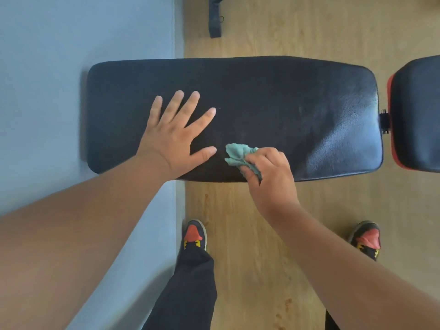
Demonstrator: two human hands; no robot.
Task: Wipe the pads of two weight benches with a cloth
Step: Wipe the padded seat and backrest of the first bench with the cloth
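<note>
Forearms: two, bare, entering from the lower corners and reaching forward over the bench.

Left hand [177, 134]: flat on the long pad [273, 103], palm down, fingers straight and spread, thumb pointing toward the cloth. Holds nothing.

Right hand [269, 172]: at the near edge of the long pad, fingers curled round a bunched cloth [238, 154], pressing it to the pad surface.

Cloth: teal, crumpled; most of it sticks out to the left of the right hand's fingers, just beside the left thumb tip but apart from it. It lies between the two hands, near the pad's near edge.

Long pad: black, textured, lying crosswise in view, its left end over the blue floor [71, 44], the rest over wood floor [309, 32]. Glossy sheen at its right end.

Second pad [419, 110]: black with red trim, just beside the long pad's right end, joined by a small dark hinge piece.

Shoes: two, red-toed, on the wood floor below the pad; dark trousers above them.

Dark frame part [215, 17]: top of view, on the wood floor.
</note>
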